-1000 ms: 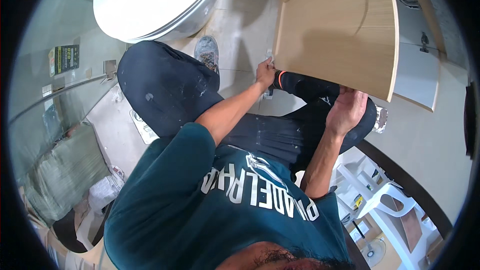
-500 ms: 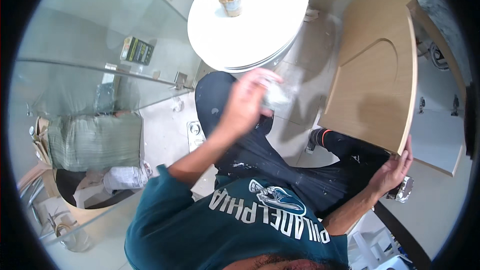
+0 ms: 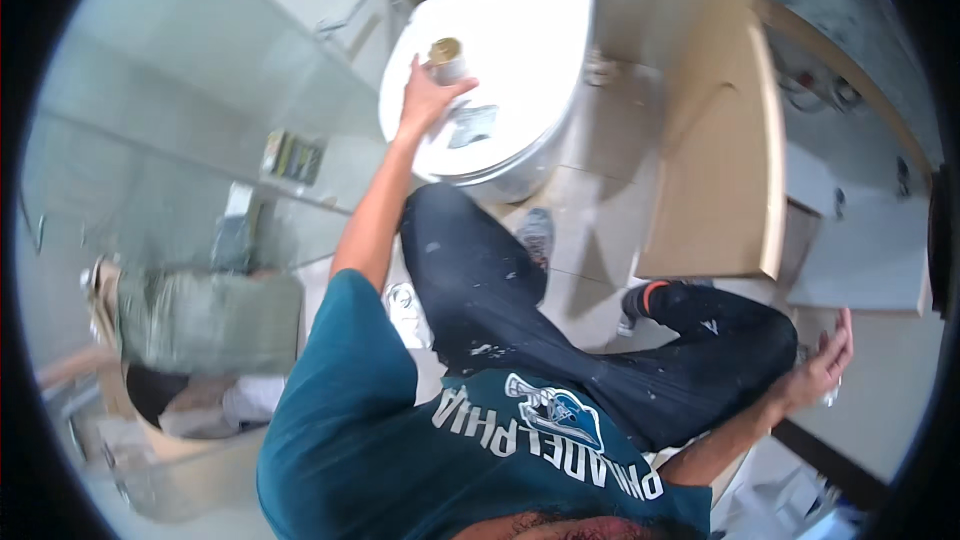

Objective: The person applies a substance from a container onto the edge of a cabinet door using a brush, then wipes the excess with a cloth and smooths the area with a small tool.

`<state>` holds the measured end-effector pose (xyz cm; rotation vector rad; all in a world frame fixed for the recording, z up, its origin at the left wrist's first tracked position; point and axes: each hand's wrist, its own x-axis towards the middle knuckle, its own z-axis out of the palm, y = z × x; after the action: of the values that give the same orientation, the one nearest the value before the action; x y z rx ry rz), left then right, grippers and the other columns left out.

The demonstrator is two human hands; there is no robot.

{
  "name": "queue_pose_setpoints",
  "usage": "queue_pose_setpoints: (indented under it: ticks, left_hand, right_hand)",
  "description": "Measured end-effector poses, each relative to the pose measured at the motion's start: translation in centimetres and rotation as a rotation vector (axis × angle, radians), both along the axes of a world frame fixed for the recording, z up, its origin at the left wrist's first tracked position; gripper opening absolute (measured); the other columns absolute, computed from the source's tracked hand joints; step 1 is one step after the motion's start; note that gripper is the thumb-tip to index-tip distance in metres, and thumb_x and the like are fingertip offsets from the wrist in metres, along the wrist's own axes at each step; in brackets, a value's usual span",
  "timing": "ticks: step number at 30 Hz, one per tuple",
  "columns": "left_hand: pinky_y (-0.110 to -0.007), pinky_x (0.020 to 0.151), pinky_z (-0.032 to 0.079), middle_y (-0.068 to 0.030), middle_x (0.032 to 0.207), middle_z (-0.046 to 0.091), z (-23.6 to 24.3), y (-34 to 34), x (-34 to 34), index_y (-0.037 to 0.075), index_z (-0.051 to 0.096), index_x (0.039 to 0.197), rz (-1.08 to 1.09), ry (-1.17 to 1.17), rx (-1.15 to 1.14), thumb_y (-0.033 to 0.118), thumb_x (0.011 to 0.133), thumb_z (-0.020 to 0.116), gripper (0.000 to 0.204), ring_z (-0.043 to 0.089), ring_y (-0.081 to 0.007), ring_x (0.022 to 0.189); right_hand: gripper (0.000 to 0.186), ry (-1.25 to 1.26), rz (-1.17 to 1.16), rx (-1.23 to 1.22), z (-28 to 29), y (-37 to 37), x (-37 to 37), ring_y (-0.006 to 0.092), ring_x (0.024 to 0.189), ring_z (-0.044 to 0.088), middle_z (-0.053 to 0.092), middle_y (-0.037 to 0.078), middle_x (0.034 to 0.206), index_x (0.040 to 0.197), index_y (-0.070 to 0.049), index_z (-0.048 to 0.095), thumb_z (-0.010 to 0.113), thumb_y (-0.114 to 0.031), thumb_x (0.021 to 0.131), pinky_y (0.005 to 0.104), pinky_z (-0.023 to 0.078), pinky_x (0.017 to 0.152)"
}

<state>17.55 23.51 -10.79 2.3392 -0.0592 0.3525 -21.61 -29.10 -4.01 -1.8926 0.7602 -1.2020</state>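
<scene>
Head view is showing your left hand (image 3: 425,100) reaching out over the closed white toilet lid (image 3: 530,50), fingers spread loosely and wrapping nothing. Just beyond your fingertips, touching or nearly touching them, a small brass-coloured cup-like can (image 3: 446,55) is standing upright on the lid; the blur is keeping you from telling whether your fingers are actually on it. Just to the right of that hand, a small flat clear packet (image 3: 472,125) is lying on the lid, close to your thumb side but not under your palm.

Your right hand (image 3: 822,365) is hanging low at your side, well apart from the left one, fingers open and slightly curled. Something small and pale is showing at its edge, too blurred for you to name, and you cannot tell whether the hand is holding it.

Between your two hands your legs in dark trousers (image 3: 520,310) are bending across the tiled floor (image 3: 600,190). Above your right hand, a light wooden cabinet panel (image 3: 720,190) is standing beside the toilet. Far off behind your left arm, a glass shower screen (image 3: 180,140) is running along the floor.
</scene>
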Motion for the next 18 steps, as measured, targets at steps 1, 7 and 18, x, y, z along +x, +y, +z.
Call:
queue_pose_setpoints:
  ticks: [1, 7, 18]
  left_hand:
    - [-0.040, 0.105, 0.050, -0.0267, 0.127, 0.066, -0.2, -0.3, 1.5, -0.009, 0.050, 0.140, -0.136, -0.060, -0.118, 0.041, 0.070, 0.093, 0.096, 0.065, -0.0333, 0.120]
    - [-0.030, 0.078, 0.056, -0.0104, 0.104, 0.073, 1.2, -3.7, 1.6, -0.004, 0.066, 0.120, -0.026, -0.059, -0.399, 0.024, 0.082, 0.089, 0.053, 0.068, -0.0160, 0.091]
    - [-0.035, 0.095, 0.057, -0.0130, 0.119, 0.066, 9.5, -13.5, -1.4, -0.005, 0.060, 0.129, -0.490, -0.189, -0.837, 0.023, 0.083, 0.089, 0.061, 0.067, -0.0211, 0.107]
  right_hand:
    - [0.031, 0.061, -0.060, -0.058, 0.2, 0.7, -0.1, 0.0206, 0.114, 0.062, 0.070, 0.008, 0.124, 0.124, -0.001, 0.067, 0.052, -0.024, 0.108, 0.0349, 0.046, 0.100]
    - [0.083, 0.114, 0.427, -0.346, 0.1, 9.2, 3.5, 0.0274, 0.111, 0.063, 0.067, 0.012, 0.127, 0.135, -0.004, 0.059, 0.096, -0.032, 0.067, 0.0341, 0.049, 0.083]
    - [0.058, 0.161, 0.407, -0.315, 4.5, 7.8, 5.5, 0.0240, 0.095, 0.072, 0.073, 0.017, 0.115, 0.134, -0.002, 0.060, 0.081, -0.001, 0.081, 0.0333, 0.056, 0.082]
